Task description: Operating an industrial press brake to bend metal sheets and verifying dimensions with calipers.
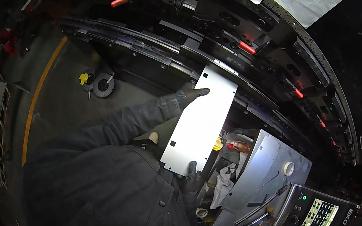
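A long pale sheet-metal panel point(203, 120) with small square holes lies with its far end pushed into a press brake point(228, 41). My left hand point(191, 92), in a dark glove, grips the panel's left edge near its far end. My right hand point(192, 177), also gloved, holds the panel's near end from below. Both sleeves are dark work jacket cloth.
A control panel point(311, 221) with a lit screen and buttons stands at the lower right. Beside it is a metal table point(270, 167) with a tape roll, rods and tools. Grey floor with a yellow line point(38, 93) lies to the left, with a round disc point(103, 85) on it.
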Demonstrator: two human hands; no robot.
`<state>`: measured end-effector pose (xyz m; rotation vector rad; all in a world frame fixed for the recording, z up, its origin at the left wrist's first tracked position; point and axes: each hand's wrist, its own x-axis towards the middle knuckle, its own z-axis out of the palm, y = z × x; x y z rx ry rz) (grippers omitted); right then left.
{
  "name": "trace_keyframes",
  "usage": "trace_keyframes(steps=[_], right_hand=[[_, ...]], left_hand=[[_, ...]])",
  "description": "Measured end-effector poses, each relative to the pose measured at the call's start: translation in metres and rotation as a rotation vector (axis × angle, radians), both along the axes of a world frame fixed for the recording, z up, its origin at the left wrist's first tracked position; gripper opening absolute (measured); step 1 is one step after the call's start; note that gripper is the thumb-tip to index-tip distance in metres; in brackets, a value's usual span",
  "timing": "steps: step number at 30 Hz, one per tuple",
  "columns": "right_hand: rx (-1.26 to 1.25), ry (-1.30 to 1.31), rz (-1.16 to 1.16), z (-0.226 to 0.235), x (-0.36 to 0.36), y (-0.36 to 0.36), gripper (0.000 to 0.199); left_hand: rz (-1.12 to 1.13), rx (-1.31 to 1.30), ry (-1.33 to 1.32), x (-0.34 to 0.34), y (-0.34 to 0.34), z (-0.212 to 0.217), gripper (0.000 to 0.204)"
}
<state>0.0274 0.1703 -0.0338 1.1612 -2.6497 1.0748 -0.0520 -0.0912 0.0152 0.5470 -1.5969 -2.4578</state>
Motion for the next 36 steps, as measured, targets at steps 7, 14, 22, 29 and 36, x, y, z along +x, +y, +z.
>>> trace_keyframes(steps=[7, 14, 22, 29, 36], right_hand=[[-0.062, -0.582, -0.099, 0.013, 0.006, -0.002, 0.028], [-0.309, -1.198, -0.255, -0.007, 0.002, 0.001, 0.032], [-0.859, -1.950, 0.195, 0.143, -0.025, -0.001, 0.039], [-0.275, -0.277, 0.197, 0.147, -0.151, -0.021, 0.081], [-0.253, 0.191, 0.512, 0.173, -0.200, -0.095, 0.043]], left_hand=[[-0.008, -0.029, -0.005, 0.004, -0.001, 0.013, 0.028], [-0.031, 0.119, -0.006, -0.011, -0.023, 0.026, 0.032], [-0.041, 0.568, -0.014, -0.003, -0.039, 0.028, 0.053], [-0.003, 0.740, -0.089, 0.023, -0.038, 0.032, 0.065], [0.078, 0.825, 0.002, 0.093, -0.039, 0.004, 0.063]])
